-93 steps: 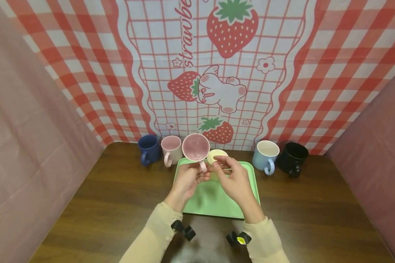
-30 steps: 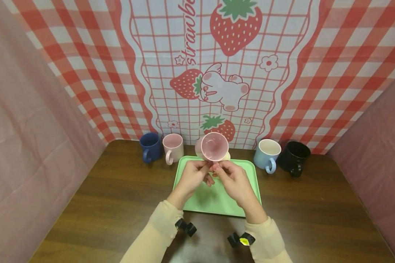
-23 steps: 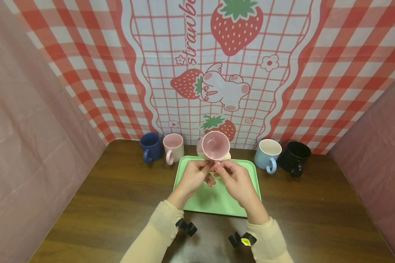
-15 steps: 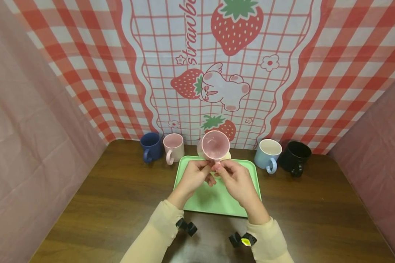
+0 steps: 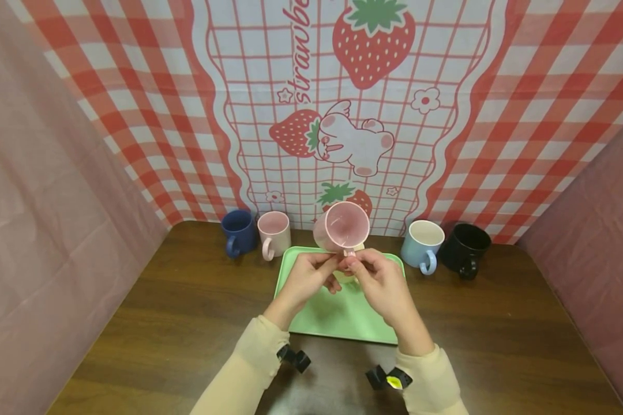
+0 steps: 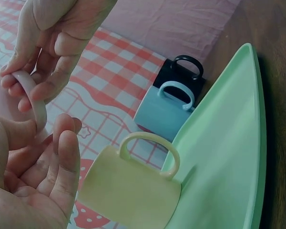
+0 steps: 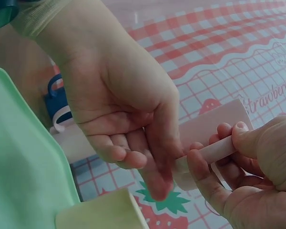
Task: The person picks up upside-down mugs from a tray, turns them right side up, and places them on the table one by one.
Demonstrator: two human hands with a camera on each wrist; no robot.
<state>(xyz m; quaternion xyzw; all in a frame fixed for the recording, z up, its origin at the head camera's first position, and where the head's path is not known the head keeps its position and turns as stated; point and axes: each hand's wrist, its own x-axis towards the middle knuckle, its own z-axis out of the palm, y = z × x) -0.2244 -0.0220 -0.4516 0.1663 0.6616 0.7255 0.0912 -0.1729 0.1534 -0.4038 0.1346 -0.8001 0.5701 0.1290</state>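
Note:
Both hands hold a pink mug [image 5: 346, 225] above the green tray [image 5: 342, 317], its opening tipped toward the head camera. My right hand [image 5: 385, 282] pinches the mug's handle between thumb and fingers; the right wrist view shows this handle [image 7: 218, 149] in the grip. At the handle's other end, close to the mug's body, the thumb and forefinger of my left hand [image 5: 303, 279] pinch it. The other left fingers hang loosely below. A pale yellow mug [image 6: 131, 188] stands on the tray beneath the hands, mostly hidden by them in the head view.
Left of the tray stand a dark blue mug [image 5: 239, 230] and a light pink mug [image 5: 275, 233]. On its right are a light blue mug [image 5: 420, 242] and a black mug [image 5: 463, 249]. A strawberry-print cloth [image 5: 353, 138] hangs right behind the brown table [image 5: 197, 323].
Earlier the left hand alone held the pink mug while the right was at the yellow mug. The right hand has since taken the handle, and the pink mug has shifted right and tilted.

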